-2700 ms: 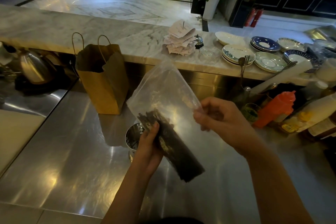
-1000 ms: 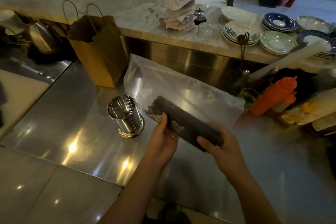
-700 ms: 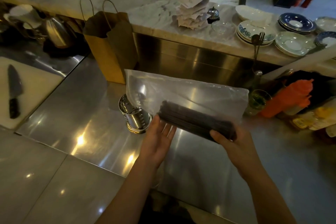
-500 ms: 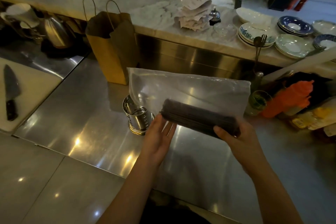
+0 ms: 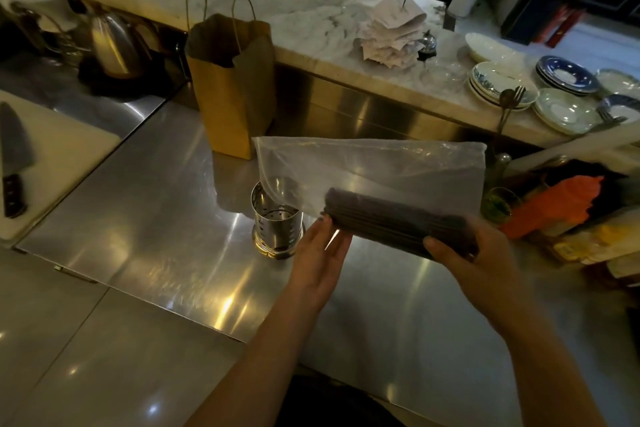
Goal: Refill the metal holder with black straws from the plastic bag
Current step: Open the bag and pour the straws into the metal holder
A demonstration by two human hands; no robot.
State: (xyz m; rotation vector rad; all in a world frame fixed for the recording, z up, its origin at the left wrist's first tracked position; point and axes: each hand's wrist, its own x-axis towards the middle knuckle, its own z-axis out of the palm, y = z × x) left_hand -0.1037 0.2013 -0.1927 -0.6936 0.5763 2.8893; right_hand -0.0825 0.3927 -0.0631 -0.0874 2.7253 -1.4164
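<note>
A clear plastic bag point(image 5: 374, 166) hangs in the air over the steel counter, with a bundle of black straws point(image 5: 388, 222) lying level along its bottom. My right hand point(image 5: 474, 260) grips the right end of the bundle through the plastic. My left hand point(image 5: 322, 250) has straight fingers, and their tips press flat against the left ends of the straws. The perforated metal holder point(image 5: 277, 222) stands upright on the counter just left of my left hand, partly behind the bag's corner. It looks empty.
A brown paper bag point(image 5: 232, 80) stands behind the holder. A knife point(image 5: 12, 166) lies on a white board at the far left, near a kettle point(image 5: 114, 45). Stacked plates point(image 5: 554, 90) sit on the marble ledge, orange and other bottles point(image 5: 550, 204) at right.
The bag has swung from upright to level and the straws have settled into an even bundle. My right hand moved from the bag's top to the bundle's right end; my left hand opened flat.
</note>
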